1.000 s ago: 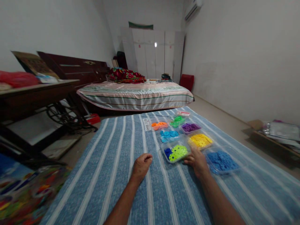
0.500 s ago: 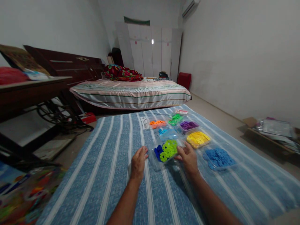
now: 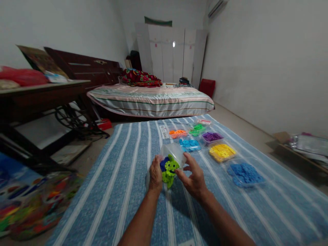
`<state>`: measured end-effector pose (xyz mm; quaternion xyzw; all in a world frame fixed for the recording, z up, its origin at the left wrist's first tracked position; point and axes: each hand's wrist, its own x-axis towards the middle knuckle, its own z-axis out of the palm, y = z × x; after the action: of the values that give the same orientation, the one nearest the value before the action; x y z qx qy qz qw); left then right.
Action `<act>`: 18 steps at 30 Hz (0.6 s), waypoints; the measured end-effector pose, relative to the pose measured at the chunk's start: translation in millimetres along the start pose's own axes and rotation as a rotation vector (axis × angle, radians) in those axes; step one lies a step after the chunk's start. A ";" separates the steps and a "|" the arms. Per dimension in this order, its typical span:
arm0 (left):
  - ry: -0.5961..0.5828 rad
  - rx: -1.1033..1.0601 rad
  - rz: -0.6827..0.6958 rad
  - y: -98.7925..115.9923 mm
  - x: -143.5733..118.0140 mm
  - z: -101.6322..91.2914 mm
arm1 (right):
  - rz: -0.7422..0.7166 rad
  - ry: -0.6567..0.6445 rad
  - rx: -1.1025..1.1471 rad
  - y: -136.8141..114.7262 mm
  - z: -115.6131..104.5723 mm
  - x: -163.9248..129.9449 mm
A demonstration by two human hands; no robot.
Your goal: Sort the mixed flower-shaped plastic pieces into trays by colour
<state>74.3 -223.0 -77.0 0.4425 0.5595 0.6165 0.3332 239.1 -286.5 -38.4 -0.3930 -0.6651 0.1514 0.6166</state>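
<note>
A clear plastic tray of lime-green and dark blue gear-shaped pieces is lifted off the blue striped mat and tipped toward me. My left hand grips its left edge. My right hand holds its right side, fingers spread along the rim. Some green pieces hang at the tray's lower edge between my hands.
More trays lie on the mat beyond: orange, green, purple, light blue, yellow, blue. A bed stands behind, a dark table at the left, colourful packaging at the near left.
The green-and-blue tray was slid toward me, then picked up from the mat with both hands and tilted. My left hand moved from resting on the mat to the tray's edge.
</note>
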 end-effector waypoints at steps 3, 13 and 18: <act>0.002 0.042 -0.006 7.0 -3.3 -0.5 | -0.110 -0.031 -0.084 -3.2 -2.0 -1.4; -0.057 -0.126 -0.118 38.2 -18.8 1.3 | -0.323 -0.080 -0.234 -13.1 -14.4 -3.1; -0.093 -0.242 -0.276 34.1 -18.2 5.9 | -0.223 -0.061 -0.184 -16.9 -20.7 2.5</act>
<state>89.6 -242.4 -46.7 0.3465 0.5205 0.6066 0.4910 253.0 -301.6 -21.1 -0.3666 -0.7340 0.0323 0.5707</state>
